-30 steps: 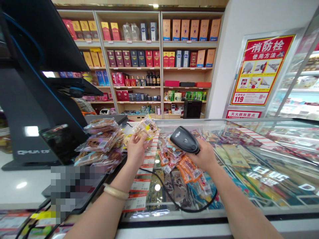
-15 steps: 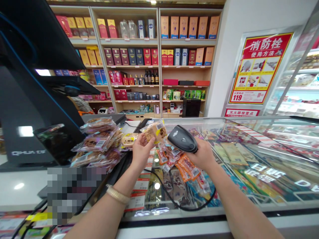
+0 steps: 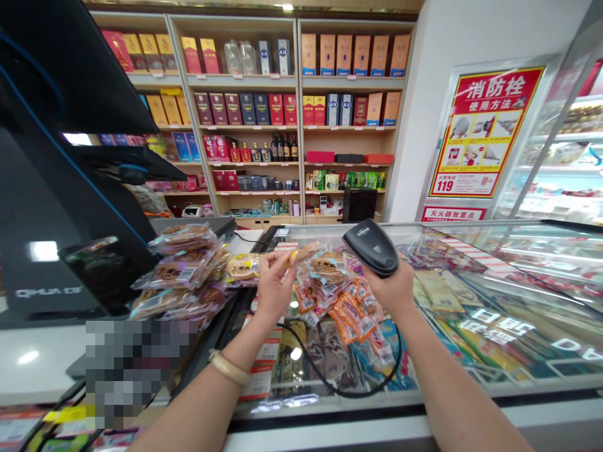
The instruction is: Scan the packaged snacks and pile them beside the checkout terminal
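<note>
My left hand (image 3: 276, 282) pinches a clear packet of biscuits (image 3: 306, 252), now tilted nearly edge-on above the glass counter. My right hand (image 3: 393, 287) is wrapped round the handle of a black barcode scanner (image 3: 371, 247), raised to the right of that packet. Beneath and between the hands lie another brown biscuit packet (image 3: 327, 269) and several small orange snack packets (image 3: 351, 317). Left of my left hand sits a yellow-marked biscuit packet (image 3: 242, 269), beside a stack of wrapped biscuits (image 3: 181, 273). The scanner's black cable (image 3: 330, 386) loops over the glass.
A dark till with its screen (image 3: 70, 69) stands at the left. The glass-topped display case (image 3: 471, 351) spreads to the right with packaged goods below. Shelves of boxes and bottles (image 3: 252, 129) line the back, and a red-and-yellow poster (image 3: 487, 132) hangs on the wall.
The packet in my left hand has swung from facing the camera to nearly edge-on and shifted slightly right. My right hand has moved the scanner right and away from it.
</note>
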Action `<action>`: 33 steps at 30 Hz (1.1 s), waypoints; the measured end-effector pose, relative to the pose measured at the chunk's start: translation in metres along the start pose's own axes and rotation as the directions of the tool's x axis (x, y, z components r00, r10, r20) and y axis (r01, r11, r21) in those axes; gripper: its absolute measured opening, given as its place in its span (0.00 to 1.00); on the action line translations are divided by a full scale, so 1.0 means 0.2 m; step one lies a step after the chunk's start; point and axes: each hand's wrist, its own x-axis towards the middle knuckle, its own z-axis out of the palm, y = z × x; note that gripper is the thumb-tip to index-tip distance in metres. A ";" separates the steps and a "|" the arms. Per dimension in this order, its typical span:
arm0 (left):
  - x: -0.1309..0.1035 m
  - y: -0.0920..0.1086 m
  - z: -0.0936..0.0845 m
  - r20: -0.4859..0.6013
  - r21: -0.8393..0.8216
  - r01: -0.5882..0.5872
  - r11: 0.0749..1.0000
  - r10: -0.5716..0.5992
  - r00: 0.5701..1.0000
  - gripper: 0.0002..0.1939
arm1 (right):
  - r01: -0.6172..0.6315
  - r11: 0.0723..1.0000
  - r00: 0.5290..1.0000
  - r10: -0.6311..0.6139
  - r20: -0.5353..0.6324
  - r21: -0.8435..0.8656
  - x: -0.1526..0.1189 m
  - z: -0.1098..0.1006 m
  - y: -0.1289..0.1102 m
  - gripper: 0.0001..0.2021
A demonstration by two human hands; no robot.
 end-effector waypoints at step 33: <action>0.10 0.00 -0.12 -0.017 0.548 -0.065 0.834 0.089 0.996 0.30 | 0.129 0.991 0.990 -0.128 0.061 -0.016 -0.03 0.03 0.03 0.09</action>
